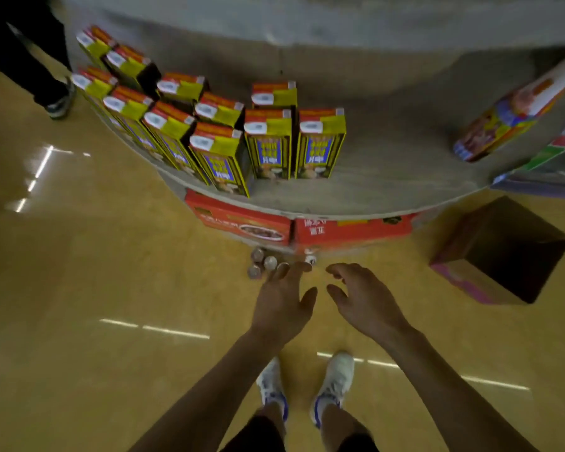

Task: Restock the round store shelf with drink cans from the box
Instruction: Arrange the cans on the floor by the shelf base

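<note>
Both hands, left [282,305] and right [362,298], hang open and apart, empty; drink cans [263,264] stand just beyond the left fingertips [282,270].

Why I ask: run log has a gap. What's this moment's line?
left hand: open, near cans | right hand: open | box: on floor

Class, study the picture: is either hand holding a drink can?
No, the left hand and right hand are both open and hold nothing, while the cans stand on the floor by the shelf.
</note>
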The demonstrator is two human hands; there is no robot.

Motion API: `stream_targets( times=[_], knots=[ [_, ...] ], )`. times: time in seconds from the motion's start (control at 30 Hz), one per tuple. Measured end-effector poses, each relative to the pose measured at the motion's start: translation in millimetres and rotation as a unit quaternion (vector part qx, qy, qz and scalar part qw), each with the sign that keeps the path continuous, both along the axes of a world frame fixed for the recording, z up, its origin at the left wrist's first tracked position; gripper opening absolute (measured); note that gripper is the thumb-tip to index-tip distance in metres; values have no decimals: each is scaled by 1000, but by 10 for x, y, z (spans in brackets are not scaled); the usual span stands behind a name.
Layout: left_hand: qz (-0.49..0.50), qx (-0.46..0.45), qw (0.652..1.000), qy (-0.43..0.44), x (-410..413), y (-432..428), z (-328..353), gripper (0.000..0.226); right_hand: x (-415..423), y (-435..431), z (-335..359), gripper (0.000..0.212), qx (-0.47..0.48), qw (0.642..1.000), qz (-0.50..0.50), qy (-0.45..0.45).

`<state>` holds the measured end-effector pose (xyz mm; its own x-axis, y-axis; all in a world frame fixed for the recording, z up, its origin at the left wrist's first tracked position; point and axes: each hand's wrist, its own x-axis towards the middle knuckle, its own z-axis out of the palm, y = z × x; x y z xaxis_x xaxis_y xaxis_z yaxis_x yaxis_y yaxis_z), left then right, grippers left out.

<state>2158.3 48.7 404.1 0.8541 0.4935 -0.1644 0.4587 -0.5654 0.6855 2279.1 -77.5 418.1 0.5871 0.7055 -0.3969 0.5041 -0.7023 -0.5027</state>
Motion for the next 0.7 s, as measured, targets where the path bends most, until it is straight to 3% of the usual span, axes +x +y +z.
stream_targets(
  times=[0.33, 0.7],
  knots=[
    [1, -21, 995, 100, 198, -298, -2098, 49, 261, -286, -2124, 44, -31, 998, -30, 42],
    [-22, -14, 987, 160, 811, 26, -4528, 52, 730, -160, -4429, 47, -62, 997, -22, 34]
  ],
)
